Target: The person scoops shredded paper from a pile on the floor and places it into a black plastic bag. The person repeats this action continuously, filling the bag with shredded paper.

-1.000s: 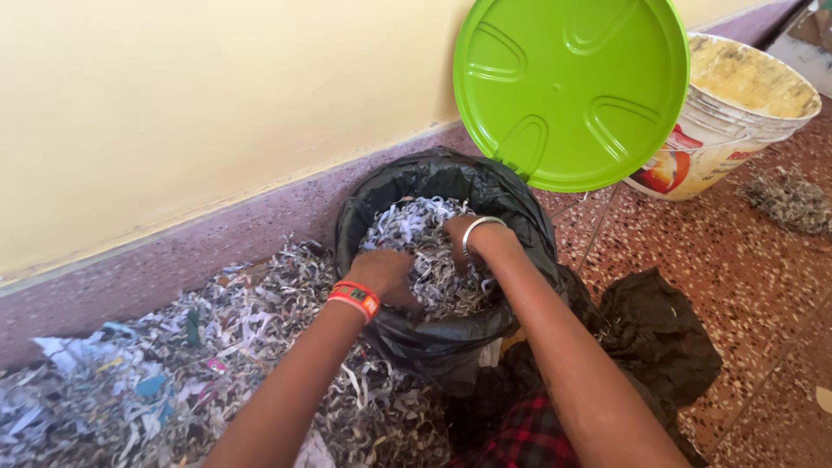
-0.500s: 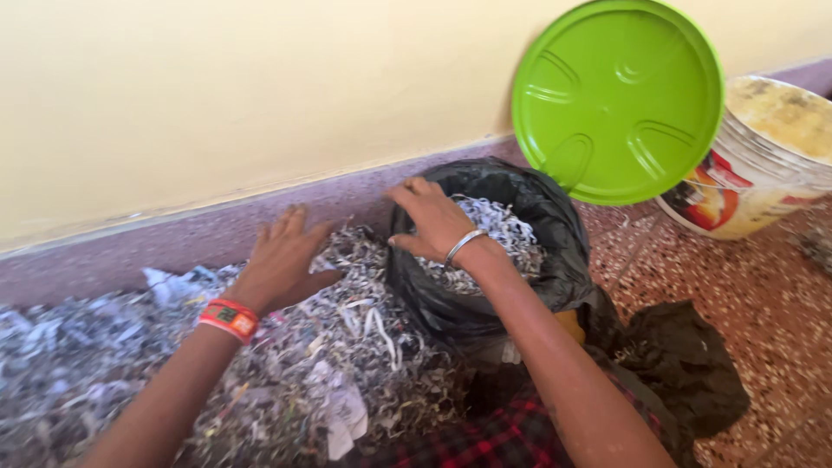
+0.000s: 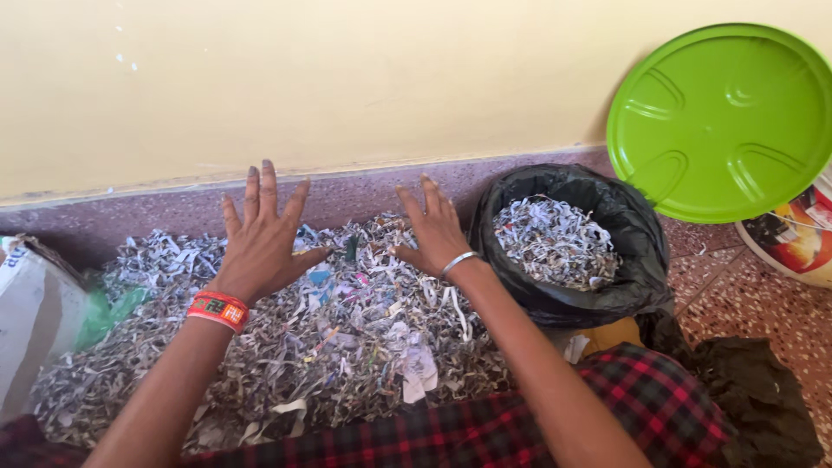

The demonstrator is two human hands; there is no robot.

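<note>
Shredded paper pile (image 3: 347, 347) on the floor against the wall, spread under both hands. Left hand (image 3: 260, 247) and right hand (image 3: 433, 232) hover flat just over it, fingers splayed wide, gripping nothing. 1 black bag (image 3: 628, 260) just right of the pile, filled with shreds. 1 green lid (image 3: 724, 121) leans behind it.

A pale yellow wall (image 3: 347, 78) fills the view from 9 to 1 o'clock, lit evenly by soft daylight. A purple-grey skirting band (image 3: 156, 217) runs along its base. Speckled reddish terrazzo floor (image 3: 771, 321) shows at 4 o'clock.
</note>
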